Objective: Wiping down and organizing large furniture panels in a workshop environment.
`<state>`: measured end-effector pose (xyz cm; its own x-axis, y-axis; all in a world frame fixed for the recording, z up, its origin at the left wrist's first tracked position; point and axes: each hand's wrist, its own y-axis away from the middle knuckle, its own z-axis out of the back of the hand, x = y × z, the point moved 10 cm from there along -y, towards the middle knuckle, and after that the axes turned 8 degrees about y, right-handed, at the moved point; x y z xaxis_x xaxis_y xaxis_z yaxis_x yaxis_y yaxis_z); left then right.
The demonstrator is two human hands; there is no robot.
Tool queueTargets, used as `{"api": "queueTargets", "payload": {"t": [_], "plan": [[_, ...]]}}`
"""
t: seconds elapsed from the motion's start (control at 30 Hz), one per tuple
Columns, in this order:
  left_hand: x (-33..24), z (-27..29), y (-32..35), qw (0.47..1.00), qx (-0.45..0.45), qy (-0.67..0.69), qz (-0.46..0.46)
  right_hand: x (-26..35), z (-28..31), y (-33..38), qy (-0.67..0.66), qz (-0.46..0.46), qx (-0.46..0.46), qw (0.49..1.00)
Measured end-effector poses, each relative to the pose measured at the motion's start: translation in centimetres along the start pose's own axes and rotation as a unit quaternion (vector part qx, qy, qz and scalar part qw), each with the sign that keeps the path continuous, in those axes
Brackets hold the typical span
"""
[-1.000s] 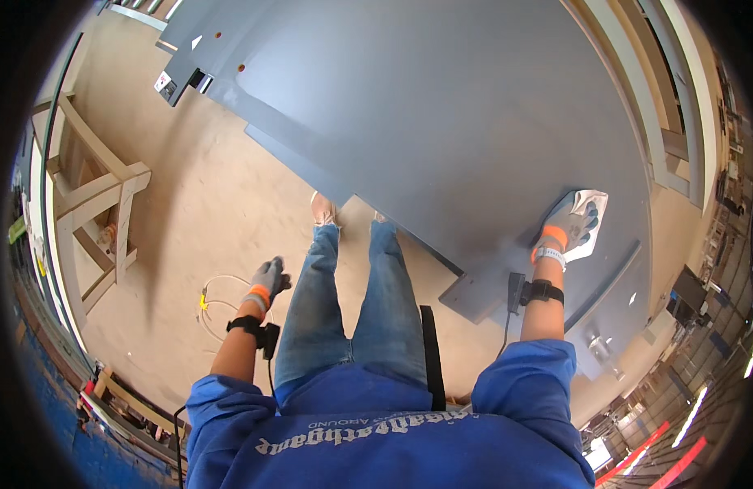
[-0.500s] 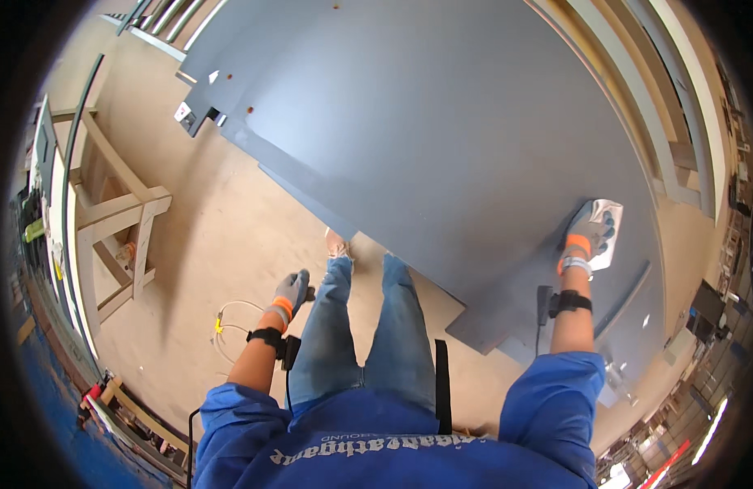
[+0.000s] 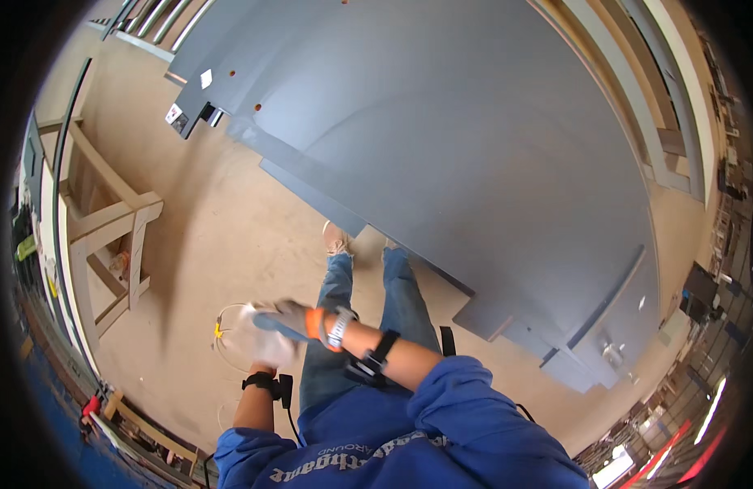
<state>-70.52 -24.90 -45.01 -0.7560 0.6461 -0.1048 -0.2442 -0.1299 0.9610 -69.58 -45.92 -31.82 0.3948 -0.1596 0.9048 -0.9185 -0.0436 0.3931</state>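
My right hand, in a grey glove with an orange cuff, reaches across my body to the left and is blurred by motion. It holds a white cloth, also smeared. The cloth covers my left hand, so its fingers are hidden; only the wrist and left forearm show below it. Both hands are off the large grey panel, which lies flat in front of me with a few small holes near its far left edge. A long grey strip lies on its right part.
A wooden trestle stands on the left. On the floor lies a thin looped hose with a yellow fitting. Long boards run along the far right. A metal fitting sits at the panel's near right corner.
My right hand has left the right side of the panel and swung left with the cloth to my left hand. The cloth now covers the left hand, which was in plain sight before.
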Motion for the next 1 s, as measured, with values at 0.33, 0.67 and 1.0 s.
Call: {"api": "queueTargets", "payload": {"t": [0.33,0.67,1.0], "plan": [[-27.0,-10.5,23.5,0.549,-0.181,-0.415,-0.703,-14.2,11.7,31.0,-0.437,-0.210,-0.275,0.831],[-15.3,-42.2,30.3,0.165,0.121,-0.593,-0.779,-7.1,4.8,44.1,-0.505,0.000,-0.549,0.666],[-14.1,-44.1,31.1,0.175,0.045,-0.682,-0.709,-11.3,-2.3,50.4,-0.599,0.039,-0.588,0.542]]}}
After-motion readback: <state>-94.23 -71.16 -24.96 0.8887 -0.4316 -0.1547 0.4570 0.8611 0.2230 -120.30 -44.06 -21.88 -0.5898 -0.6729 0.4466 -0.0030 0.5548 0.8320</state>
